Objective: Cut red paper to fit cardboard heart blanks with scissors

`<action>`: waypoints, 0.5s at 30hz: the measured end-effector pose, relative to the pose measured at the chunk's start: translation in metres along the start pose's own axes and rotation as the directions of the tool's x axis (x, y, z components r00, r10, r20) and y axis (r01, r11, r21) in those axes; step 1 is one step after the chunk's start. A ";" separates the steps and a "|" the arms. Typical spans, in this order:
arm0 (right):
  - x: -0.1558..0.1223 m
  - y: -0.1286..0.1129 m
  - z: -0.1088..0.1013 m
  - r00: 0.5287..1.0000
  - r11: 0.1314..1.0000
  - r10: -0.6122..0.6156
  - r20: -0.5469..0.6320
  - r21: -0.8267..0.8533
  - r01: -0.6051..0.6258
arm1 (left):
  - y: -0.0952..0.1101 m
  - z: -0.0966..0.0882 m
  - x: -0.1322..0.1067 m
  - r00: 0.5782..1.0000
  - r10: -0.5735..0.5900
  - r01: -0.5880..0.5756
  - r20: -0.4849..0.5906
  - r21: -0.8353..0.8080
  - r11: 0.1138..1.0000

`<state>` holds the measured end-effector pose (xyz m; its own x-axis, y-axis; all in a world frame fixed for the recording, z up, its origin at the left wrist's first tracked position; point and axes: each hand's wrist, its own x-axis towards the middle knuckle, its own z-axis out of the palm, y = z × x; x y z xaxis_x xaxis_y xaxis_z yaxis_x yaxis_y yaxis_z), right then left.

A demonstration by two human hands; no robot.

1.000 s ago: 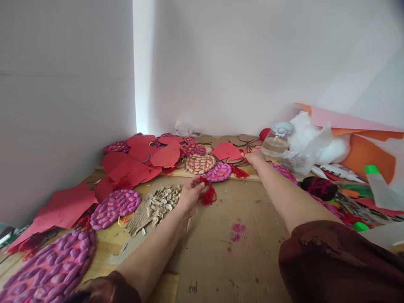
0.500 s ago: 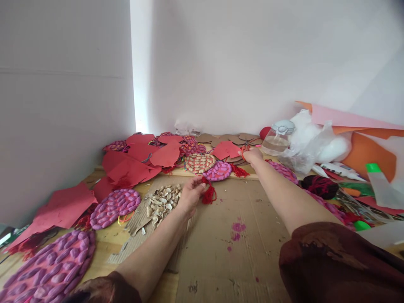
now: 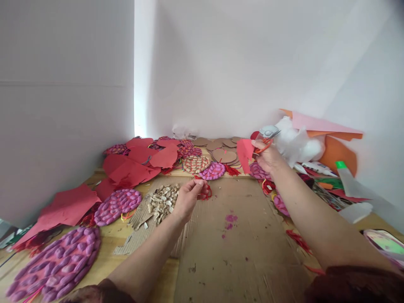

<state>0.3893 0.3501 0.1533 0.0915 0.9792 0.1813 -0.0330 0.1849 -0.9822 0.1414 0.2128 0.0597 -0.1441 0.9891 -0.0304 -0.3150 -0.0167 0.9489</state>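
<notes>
My left hand [image 3: 187,198] is closed in a pinch on a red yarn tassel [image 3: 205,192], just above the brown cardboard sheet [image 3: 240,248] and beside a heap of pale peanut shells [image 3: 162,201]. My right hand [image 3: 268,158] is raised at the far right of the table, its fingers wrapped round orange-handled scissors [image 3: 264,146] whose grey blades point up and right. A red paper piece [image 3: 244,153] stands just left of that hand. Behind the tassel lie a pink shell-covered disc [image 3: 214,171] and a tan shell-covered disc [image 3: 196,163].
Red paper cut-outs [image 3: 135,162] and pink shell discs [image 3: 118,200] cover the left side. A large pink disc [image 3: 53,264] lies at the near left. Brown cardboard hearts [image 3: 224,156] sit at the back. White stuffing [image 3: 296,143], orange and pink sheets [image 3: 328,130] and a green-capped glue bottle [image 3: 347,181] crowd the right.
My right hand has lifted off the back of the table and come up to the right holding the scissors. My left hand still pinches the tassel, raised slightly. The camera view shifted.
</notes>
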 end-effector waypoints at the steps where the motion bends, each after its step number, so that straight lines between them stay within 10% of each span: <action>1: -0.014 -0.006 -0.003 0.999 0.999 0.013 0.033 0.038 -0.015 | 0.002 0.001 -0.005 1.000 0.003 -0.003 0.009 0.015 1.000; 11: -0.132 -0.023 -0.012 0.954 0.936 0.108 0.280 0.294 -0.192 | 0.042 0.019 -0.098 0.936 0.295 -0.336 0.193 0.234 0.912; 15: -0.165 -0.005 -0.001 0.931 0.920 0.148 0.334 0.299 -0.254 | 0.083 0.021 -0.182 0.713 0.292 -0.607 0.638 0.351 0.713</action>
<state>0.3750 0.1874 0.1279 -0.2520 0.9669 0.0396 -0.3512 -0.0533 -0.9348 0.1611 0.0347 0.1508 0.4039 0.7933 0.4556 0.1923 -0.5605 0.8055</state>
